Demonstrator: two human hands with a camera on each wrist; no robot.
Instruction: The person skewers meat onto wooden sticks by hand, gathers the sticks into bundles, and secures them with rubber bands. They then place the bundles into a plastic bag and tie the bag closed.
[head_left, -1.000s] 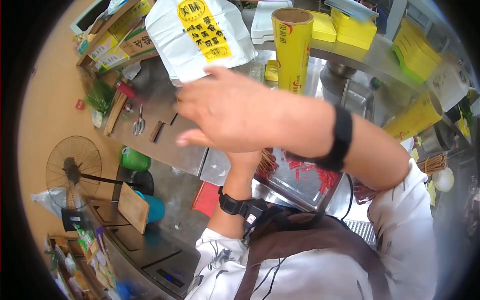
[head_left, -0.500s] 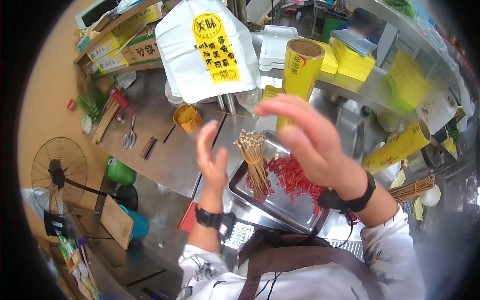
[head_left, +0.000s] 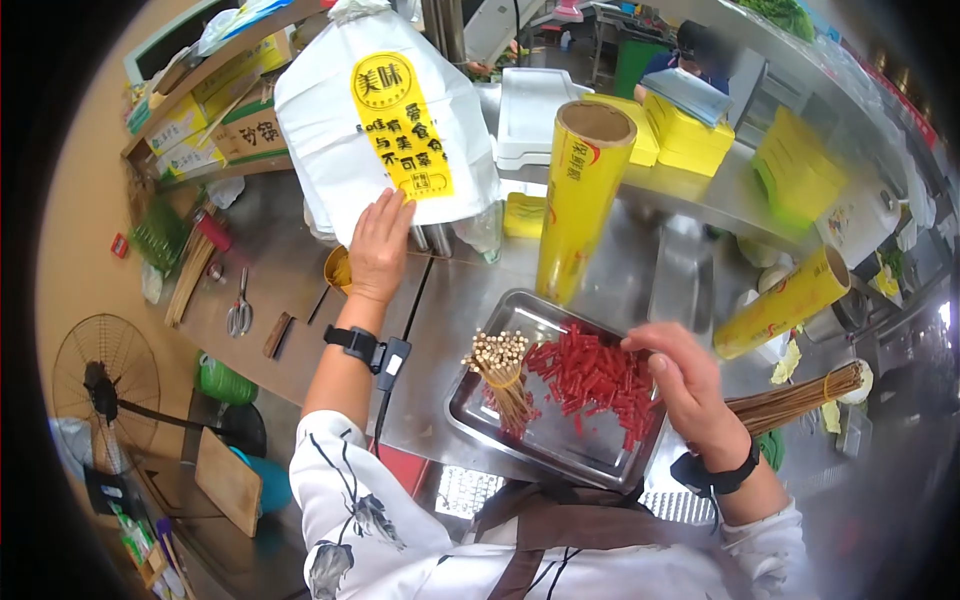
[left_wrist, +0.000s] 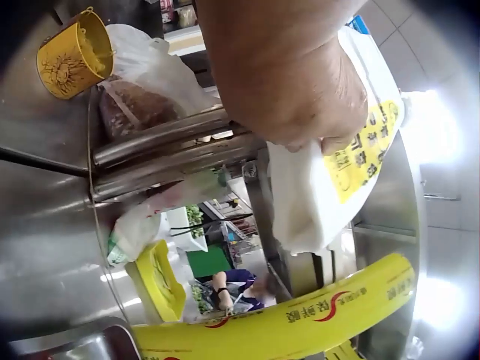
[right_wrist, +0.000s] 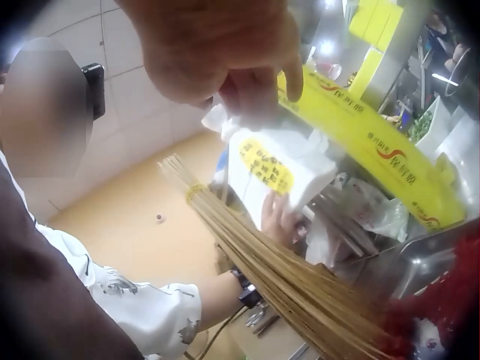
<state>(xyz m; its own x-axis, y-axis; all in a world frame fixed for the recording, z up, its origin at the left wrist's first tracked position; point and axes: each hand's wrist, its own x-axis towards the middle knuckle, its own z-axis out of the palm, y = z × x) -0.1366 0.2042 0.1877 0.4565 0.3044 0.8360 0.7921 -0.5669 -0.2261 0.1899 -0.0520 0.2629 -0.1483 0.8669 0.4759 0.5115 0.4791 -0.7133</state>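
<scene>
A stack of white plastic bags (head_left: 330,130) with yellow print hangs at the back left. My left hand (head_left: 380,245) is at its lower edge, fingers over the front; in the left wrist view the hand (left_wrist: 300,97) pinches the plastic. My right hand (head_left: 685,385) is held over the right side of a metal tray (head_left: 560,455), fingers loosely bent, holding nothing. In the tray stands a banded bundle of skewers (head_left: 505,375), tips up, beside a heap of short red pieces (head_left: 590,375).
An upright yellow cling-film roll (head_left: 585,200) stands behind the tray; another film roll (head_left: 785,300) leans at right, near a second skewer bundle (head_left: 800,395). Scissors (head_left: 240,310) and a yellow bucket (head_left: 338,270) are on the left counter. A person (head_left: 690,50) is beyond the shelf.
The hands, crossed in front a second ago, have parted. My left hand has moved up and left to the bags; my right has drawn back beside the tray.
</scene>
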